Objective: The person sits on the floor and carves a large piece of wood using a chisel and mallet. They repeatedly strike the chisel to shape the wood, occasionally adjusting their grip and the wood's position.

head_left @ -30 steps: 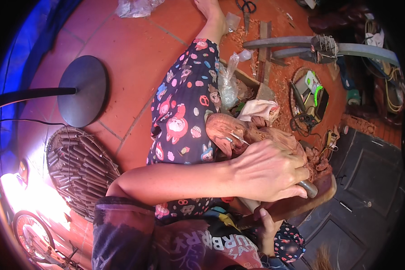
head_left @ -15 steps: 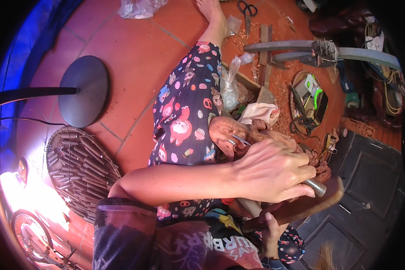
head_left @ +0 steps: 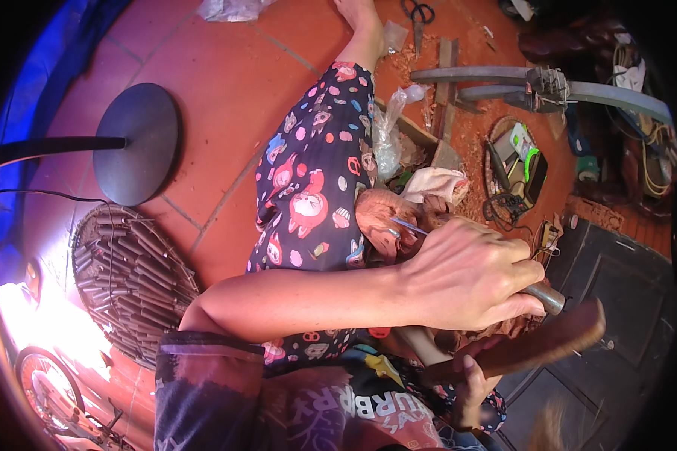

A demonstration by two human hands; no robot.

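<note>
My left hand (head_left: 466, 278) is closed round a chisel, its butt end (head_left: 547, 298) sticking out past the thumb. The chisel's thin metal blade (head_left: 408, 225) points at a reddish carved piece of wood (head_left: 380, 213) lying against my patterned trouser leg (head_left: 308, 173). Much of the carving is hidden under my left hand. Below, my right hand (head_left: 470, 387) grips a flat-sided wooden mallet (head_left: 553, 340), held tilted just short of the chisel's butt, with a small gap between them.
A round basket (head_left: 83, 248) packed with tool handles stands at left, near a black disc-shaped stand base (head_left: 139, 143). Scissors (head_left: 418, 22), a curved metal-and-wood frame (head_left: 496, 75), a tray of small items (head_left: 515, 165) and wood shavings lie beyond. A dark panelled board (head_left: 617, 278) is at right.
The mallet and my right hand have shifted to the right. My left hand, with the chisel, has moved slightly right. The carving sits a little further right in the picture.
</note>
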